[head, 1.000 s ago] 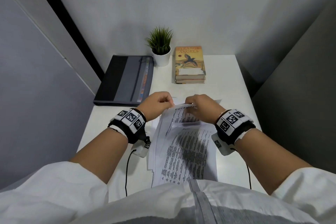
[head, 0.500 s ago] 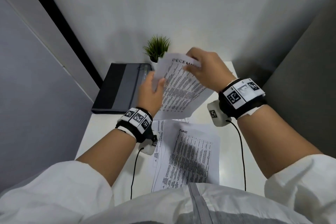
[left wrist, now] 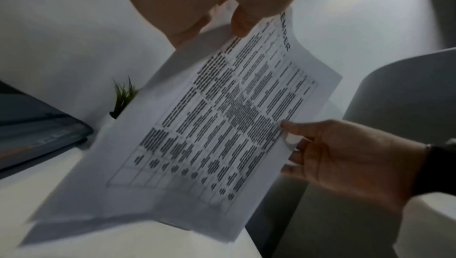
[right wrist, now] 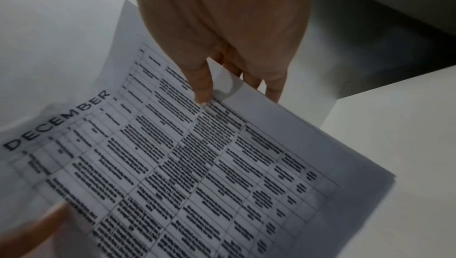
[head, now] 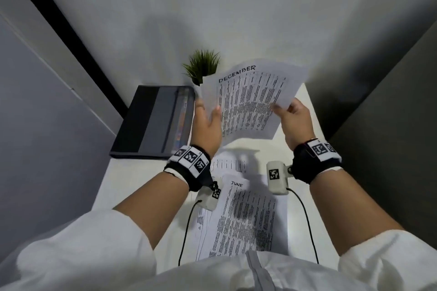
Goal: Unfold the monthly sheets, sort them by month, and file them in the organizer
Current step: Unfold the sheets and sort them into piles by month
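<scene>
Both hands hold a single printed sheet aloft above the tabletop (head: pixel 132 172): the right hand (head: pixel 294 120) forms the firmer grip, thumb (right wrist: pixel 202 86) pressed on the printed face and the fingers curled behind the right edge, pinching the December sheet (head: pixel 250 101) at about 3 o'clock of the page. The left hand (head: pixel 208 125) meets the opposite edge at about 9 o'clock, thumb on the front and fingers behind, a looser pinch with the fingers fairly straight. The sheet is fully opened out, its face toward the wearer, and tilted: the heading "DECEMBER" runs along the far edge and climbs toward 1 o'clock, so the long axis runs from roughly 7 o'clock near the wrists to 1 o'clock by the wall; faint fold creases cross the printed table. Directly beneath, at 6 o'clock, a sheet headed "JUNE" (head: pixel 248 217) lies flat atop other sheets (head: pixel 201 227) on the white surface, its heading toward the far side. At 10 o'clock of the raised page, a dark grey organizer (head: pixel 151 123) lies closed and flat near the left wall, and a small potted plant (head: pixel 203 66) peeks out behind the page's upper left corner.
</scene>
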The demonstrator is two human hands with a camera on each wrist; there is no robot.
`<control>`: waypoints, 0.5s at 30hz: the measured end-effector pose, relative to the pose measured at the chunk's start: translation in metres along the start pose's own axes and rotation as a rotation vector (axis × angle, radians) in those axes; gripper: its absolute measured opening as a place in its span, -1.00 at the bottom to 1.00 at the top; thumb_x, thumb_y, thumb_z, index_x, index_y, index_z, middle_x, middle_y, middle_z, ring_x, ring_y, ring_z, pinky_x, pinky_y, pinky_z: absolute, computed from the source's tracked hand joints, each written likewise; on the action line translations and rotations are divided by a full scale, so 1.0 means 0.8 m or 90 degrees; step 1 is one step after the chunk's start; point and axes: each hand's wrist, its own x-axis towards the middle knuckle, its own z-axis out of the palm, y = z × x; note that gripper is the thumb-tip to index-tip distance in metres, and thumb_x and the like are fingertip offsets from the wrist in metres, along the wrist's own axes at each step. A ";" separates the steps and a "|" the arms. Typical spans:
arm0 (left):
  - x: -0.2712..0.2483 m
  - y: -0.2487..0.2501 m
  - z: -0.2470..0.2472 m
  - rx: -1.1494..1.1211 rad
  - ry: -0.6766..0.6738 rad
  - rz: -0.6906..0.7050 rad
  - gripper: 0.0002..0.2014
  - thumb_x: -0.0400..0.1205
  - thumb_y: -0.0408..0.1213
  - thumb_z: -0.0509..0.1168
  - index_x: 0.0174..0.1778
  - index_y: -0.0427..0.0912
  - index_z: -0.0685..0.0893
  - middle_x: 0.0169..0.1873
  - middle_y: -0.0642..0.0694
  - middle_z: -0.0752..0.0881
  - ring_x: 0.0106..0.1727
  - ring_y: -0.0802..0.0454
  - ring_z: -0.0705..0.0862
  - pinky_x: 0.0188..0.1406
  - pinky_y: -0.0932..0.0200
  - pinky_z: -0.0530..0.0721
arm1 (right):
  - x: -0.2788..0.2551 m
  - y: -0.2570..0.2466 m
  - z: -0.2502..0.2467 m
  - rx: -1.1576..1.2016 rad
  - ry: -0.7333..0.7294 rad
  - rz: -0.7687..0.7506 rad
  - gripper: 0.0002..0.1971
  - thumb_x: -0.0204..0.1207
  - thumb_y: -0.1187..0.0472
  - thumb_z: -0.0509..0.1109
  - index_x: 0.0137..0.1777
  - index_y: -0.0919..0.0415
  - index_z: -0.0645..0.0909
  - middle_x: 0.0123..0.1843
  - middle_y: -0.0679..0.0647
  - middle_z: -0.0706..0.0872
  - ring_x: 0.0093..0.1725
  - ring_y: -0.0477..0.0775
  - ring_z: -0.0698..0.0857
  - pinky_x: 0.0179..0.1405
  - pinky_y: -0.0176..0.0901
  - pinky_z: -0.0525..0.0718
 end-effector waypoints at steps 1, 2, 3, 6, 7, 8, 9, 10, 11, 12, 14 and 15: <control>0.000 -0.008 0.000 -0.010 -0.009 -0.007 -0.39 0.73 -0.04 0.14 0.66 -0.12 0.10 0.60 -0.13 0.34 0.60 -0.02 0.34 0.60 -0.14 0.32 | 0.002 0.004 -0.002 0.009 -0.012 -0.013 -0.74 0.53 0.33 0.43 0.18 0.07 0.70 0.13 -0.04 0.80 0.17 0.00 0.75 0.13 -0.21 0.70; 0.000 -0.017 -0.001 -0.018 -0.015 -0.017 -0.37 0.72 -0.02 0.14 0.67 -0.08 0.08 0.60 -0.13 0.33 0.60 -0.03 0.34 0.59 -0.15 0.33 | 0.004 0.009 -0.004 0.015 -0.020 -0.016 -0.74 0.52 0.32 0.43 0.17 0.06 0.70 0.14 -0.03 0.80 0.17 0.00 0.75 0.09 -0.25 0.70; 0.000 -0.028 -0.002 -0.021 -0.018 -0.031 -0.38 0.71 -0.01 0.14 0.66 -0.04 0.09 0.57 -0.14 0.38 0.56 -0.01 0.40 0.55 -0.13 0.41 | 0.004 0.017 -0.006 0.015 -0.022 -0.010 -0.74 0.51 0.33 0.43 0.15 0.06 0.70 0.13 -0.02 0.80 0.16 0.00 0.75 0.06 -0.27 0.70; -0.004 -0.066 0.000 0.013 -0.011 -0.052 -0.60 0.69 -0.10 0.17 0.42 -0.05 0.28 0.16 -0.03 0.65 0.07 0.43 0.66 -0.03 0.41 0.69 | 0.003 0.056 -0.007 -0.016 -0.004 0.088 -0.70 0.46 0.43 0.39 0.12 0.10 0.70 0.10 0.03 0.81 0.13 0.06 0.75 0.09 -0.12 0.71; -0.006 -0.077 0.003 0.023 -0.012 -0.057 -0.70 0.70 -0.16 0.18 0.32 -0.05 0.30 0.04 0.06 0.64 -0.07 0.47 0.67 -0.19 0.49 0.66 | 0.001 0.071 -0.006 -0.034 0.005 0.134 -0.68 0.44 0.48 0.35 0.12 0.14 0.70 0.10 0.07 0.80 0.12 0.11 0.74 0.11 -0.03 0.69; -0.009 -0.087 0.007 0.024 -0.019 -0.071 -0.75 0.71 -0.22 0.17 0.25 -0.01 0.29 -0.02 0.10 0.62 -0.14 0.40 0.68 -0.23 0.44 0.67 | -0.002 0.086 -0.003 -0.054 0.013 0.174 -0.68 0.42 0.51 0.29 0.09 0.21 0.68 0.08 0.12 0.78 0.09 0.18 0.71 0.11 0.04 0.67; -0.010 -0.096 0.011 0.031 -0.032 -0.092 -0.77 0.71 -0.24 0.16 0.22 0.00 0.27 -0.04 0.10 0.62 -0.15 0.31 0.67 -0.18 0.28 0.71 | -0.004 0.099 0.000 -0.076 0.021 0.202 -0.71 0.41 0.53 0.24 0.04 0.28 0.66 0.01 0.17 0.76 0.02 0.21 0.66 0.06 0.06 0.63; -0.011 -0.101 0.014 0.042 -0.042 -0.109 -0.79 0.72 -0.24 0.14 0.20 -0.01 0.26 -0.06 0.08 0.63 -0.13 0.17 0.67 -0.13 0.10 0.73 | -0.005 0.108 0.004 -0.096 0.031 0.218 -0.76 0.41 0.52 0.20 -0.04 0.31 0.63 -0.09 0.18 0.69 -0.07 0.18 0.59 -0.02 0.04 0.57; -0.009 -0.105 0.017 0.053 -0.046 -0.122 -0.81 0.72 -0.24 0.12 0.20 -0.03 0.26 -0.07 0.05 0.64 -0.12 0.07 0.67 -0.10 -0.01 0.72 | -0.006 0.114 0.007 -0.107 0.043 0.229 -0.80 0.42 0.50 0.18 -0.11 0.30 0.59 -0.17 0.18 0.61 -0.11 0.14 0.51 -0.08 0.02 0.50; -0.008 -0.105 0.019 0.059 -0.046 -0.132 -0.81 0.73 -0.23 0.10 0.22 -0.06 0.26 -0.08 0.02 0.65 -0.11 0.01 0.66 -0.06 -0.08 0.71 | -0.005 0.117 0.010 -0.105 0.049 0.235 -0.80 0.43 0.50 0.15 -0.16 0.27 0.57 -0.20 0.16 0.57 -0.13 0.11 0.47 -0.11 0.00 0.45; -0.001 -0.105 0.022 0.072 -0.033 -0.147 -0.74 0.76 -0.22 0.05 0.34 -0.17 0.28 -0.03 -0.07 0.65 -0.04 -0.03 0.64 0.10 -0.15 0.67 | 0.000 0.116 0.012 -0.086 0.047 0.228 -0.77 0.41 0.50 0.15 -0.16 0.25 0.59 -0.18 0.15 0.61 -0.12 0.11 0.51 -0.08 0.00 0.48; 0.003 -0.103 0.023 0.080 -0.027 -0.151 -0.70 0.77 -0.21 0.03 0.40 -0.22 0.27 0.00 -0.07 0.64 -0.03 0.02 0.64 0.14 -0.11 0.64 | 0.002 0.115 0.011 -0.076 0.040 0.223 -0.75 0.40 0.50 0.16 -0.10 0.25 0.62 -0.11 0.15 0.66 -0.07 0.14 0.55 -0.03 0.02 0.53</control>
